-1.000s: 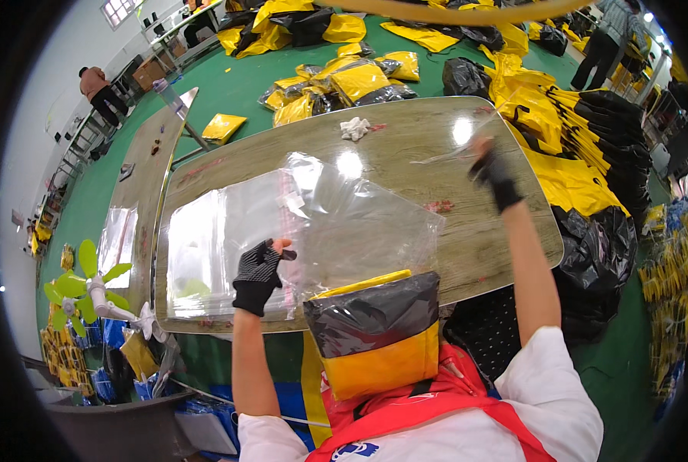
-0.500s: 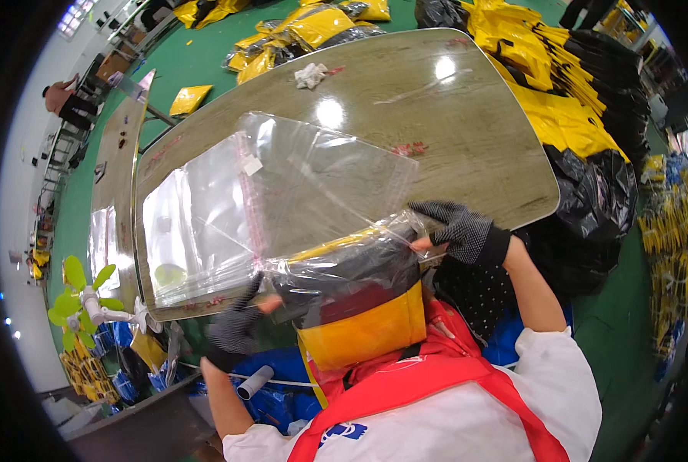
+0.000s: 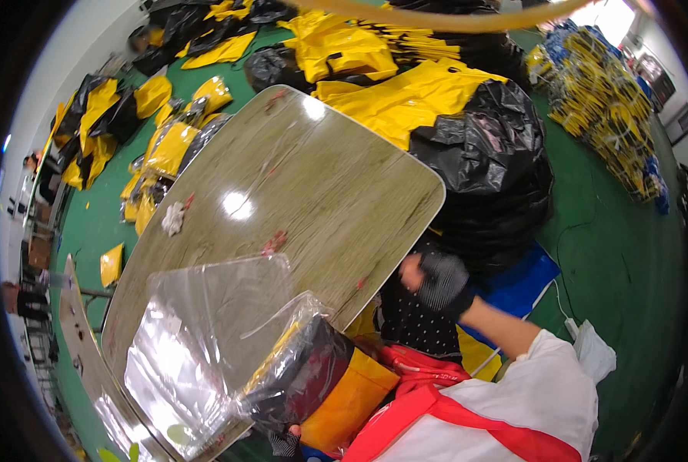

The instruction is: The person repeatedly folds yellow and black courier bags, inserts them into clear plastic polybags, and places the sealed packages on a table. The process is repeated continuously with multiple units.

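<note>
Still Bagging: Folded Bundle Held at Table's Edge

Closest to the camera, a black-and-yellow folded bundle (image 3: 321,385) sits partly inside a clear plastic bag (image 3: 205,346), pressed against the person's chest at the near edge of the wooden table (image 3: 321,177). The gloved left hand (image 3: 286,443) is barely visible beneath the bundle at the lower edge of the frame; whether it is gripping or only propping cannot be told, since the bundle hides most of it. To the right of it, the gloved right hand (image 3: 435,281) is raised off the table's corner, fingers loosely curled and holding nothing, well apart from the bag. The bag's open sheet spreads leftward from the left hand over the tabletop. Beyond the right hand, heaped black plastic sacks (image 3: 490,169) and yellow bags (image 3: 405,96) crowd the table's far side on the green floor (image 3: 621,254). Farther left of both hands, more yellow-and-black bundles (image 3: 159,146) lie scattered. A crumpled white scrap (image 3: 173,219) rests on the tabletop.
</note>
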Demonstrator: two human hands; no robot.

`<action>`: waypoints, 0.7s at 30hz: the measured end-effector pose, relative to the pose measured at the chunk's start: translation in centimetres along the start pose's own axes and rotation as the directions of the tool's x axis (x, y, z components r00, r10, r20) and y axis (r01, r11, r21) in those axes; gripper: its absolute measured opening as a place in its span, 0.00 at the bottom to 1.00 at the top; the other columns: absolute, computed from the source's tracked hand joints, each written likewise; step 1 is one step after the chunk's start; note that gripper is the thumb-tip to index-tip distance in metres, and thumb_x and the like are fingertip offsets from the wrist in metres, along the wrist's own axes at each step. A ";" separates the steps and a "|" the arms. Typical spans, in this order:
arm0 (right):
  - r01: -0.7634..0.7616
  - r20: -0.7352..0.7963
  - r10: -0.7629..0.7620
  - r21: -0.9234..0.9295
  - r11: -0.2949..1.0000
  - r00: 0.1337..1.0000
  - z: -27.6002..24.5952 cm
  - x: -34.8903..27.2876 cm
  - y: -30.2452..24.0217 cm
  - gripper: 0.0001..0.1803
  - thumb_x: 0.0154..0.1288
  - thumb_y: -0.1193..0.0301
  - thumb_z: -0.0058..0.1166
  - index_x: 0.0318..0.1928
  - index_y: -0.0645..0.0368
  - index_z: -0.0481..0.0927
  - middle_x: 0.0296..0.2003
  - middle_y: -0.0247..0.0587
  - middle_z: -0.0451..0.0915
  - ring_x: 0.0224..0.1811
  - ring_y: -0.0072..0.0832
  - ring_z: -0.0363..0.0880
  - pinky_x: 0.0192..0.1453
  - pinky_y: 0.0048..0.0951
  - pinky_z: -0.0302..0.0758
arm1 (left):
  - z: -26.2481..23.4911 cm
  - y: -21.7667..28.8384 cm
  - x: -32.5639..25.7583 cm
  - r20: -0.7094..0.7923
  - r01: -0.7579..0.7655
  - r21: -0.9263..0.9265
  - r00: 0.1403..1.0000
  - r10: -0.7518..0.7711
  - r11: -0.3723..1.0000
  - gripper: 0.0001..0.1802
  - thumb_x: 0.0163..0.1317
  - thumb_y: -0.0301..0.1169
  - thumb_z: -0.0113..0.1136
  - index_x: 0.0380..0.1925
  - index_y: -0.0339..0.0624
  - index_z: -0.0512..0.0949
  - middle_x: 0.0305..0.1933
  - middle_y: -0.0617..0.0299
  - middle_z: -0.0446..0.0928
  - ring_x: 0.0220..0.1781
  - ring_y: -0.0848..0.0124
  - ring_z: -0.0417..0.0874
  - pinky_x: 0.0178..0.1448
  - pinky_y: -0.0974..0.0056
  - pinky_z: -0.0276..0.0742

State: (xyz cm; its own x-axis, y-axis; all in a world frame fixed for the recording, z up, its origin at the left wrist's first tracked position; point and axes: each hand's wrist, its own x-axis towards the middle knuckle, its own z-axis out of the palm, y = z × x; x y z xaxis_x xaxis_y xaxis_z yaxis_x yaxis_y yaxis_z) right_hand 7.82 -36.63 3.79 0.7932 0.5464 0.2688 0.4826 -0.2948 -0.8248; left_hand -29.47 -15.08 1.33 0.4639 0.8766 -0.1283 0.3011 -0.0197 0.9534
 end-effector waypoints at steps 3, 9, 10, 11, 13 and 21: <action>-0.016 -0.431 -0.125 -0.310 0.951 0.893 -6.1 8.0 10.9 0.11 0.59 0.71 0.51 0.41 0.62 0.76 0.37 0.52 0.77 0.41 0.42 0.77 0.45 0.35 0.73 | 1.6 3.1 5.6 0.102 0.095 -0.167 0.992 -0.078 0.981 0.40 0.61 0.52 0.49 0.66 0.40 0.51 0.68 0.49 0.55 0.67 0.57 0.59 0.70 0.55 0.51; -0.226 -0.234 0.042 -0.860 0.458 0.971 -4.5 15.5 28.9 0.21 0.59 0.60 0.47 0.51 0.57 0.73 0.54 0.52 0.70 0.57 0.44 0.68 0.58 0.44 0.65 | 0.3 14.6 18.9 0.190 0.155 -0.682 0.981 -0.031 0.714 0.35 0.65 0.54 0.39 0.65 0.44 0.54 0.68 0.48 0.56 0.68 0.56 0.59 0.72 0.53 0.48; -0.249 -0.258 0.029 -0.888 0.386 0.966 -4.2 16.0 30.0 0.22 0.59 0.59 0.47 0.52 0.57 0.73 0.56 0.52 0.69 0.58 0.45 0.67 0.59 0.45 0.64 | -1.2 17.5 20.7 0.236 0.237 -0.856 0.970 -0.060 0.459 0.35 0.65 0.54 0.37 0.65 0.44 0.55 0.68 0.48 0.56 0.68 0.56 0.59 0.72 0.53 0.47; -0.260 -0.272 0.009 -0.908 0.328 0.962 -3.1 17.1 30.4 0.23 0.59 0.58 0.46 0.52 0.56 0.73 0.57 0.52 0.68 0.59 0.45 0.67 0.59 0.46 0.64 | -1.9 19.6 21.3 0.271 0.283 -0.919 0.959 -0.083 0.274 0.34 0.66 0.55 0.36 0.65 0.45 0.55 0.67 0.47 0.56 0.68 0.56 0.59 0.72 0.53 0.47; -0.460 -0.033 0.586 -0.656 0.599 0.810 -5.8 23.3 22.4 0.29 0.61 0.52 0.39 0.54 0.60 0.73 0.57 0.58 0.68 0.60 0.49 0.65 0.64 0.39 0.61 | 0.9 20.0 19.1 0.071 0.127 -0.792 0.991 -0.116 0.597 0.31 0.70 0.51 0.29 0.66 0.45 0.53 0.69 0.47 0.54 0.67 0.55 0.61 0.70 0.49 0.53; 0.404 0.013 -0.422 -0.313 0.859 0.907 -17.8 21.4 1.8 0.17 0.67 0.65 0.44 0.55 0.50 0.74 0.50 0.40 0.75 0.49 0.34 0.75 0.60 0.31 0.68 | 7.5 12.0 16.6 0.596 0.341 -0.377 0.801 -0.056 0.861 0.35 0.65 0.57 0.37 0.60 0.40 0.58 0.57 0.41 0.68 0.57 0.47 0.71 0.61 0.45 0.67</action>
State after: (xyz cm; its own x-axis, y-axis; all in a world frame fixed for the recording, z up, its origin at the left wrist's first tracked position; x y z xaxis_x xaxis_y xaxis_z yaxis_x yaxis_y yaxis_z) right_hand 32.25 -39.46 16.90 0.5107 0.6298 0.5853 0.8517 -0.2777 -0.4444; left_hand -11.88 -4.41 8.56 0.8514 0.4165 -0.3188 0.1034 0.4627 0.8805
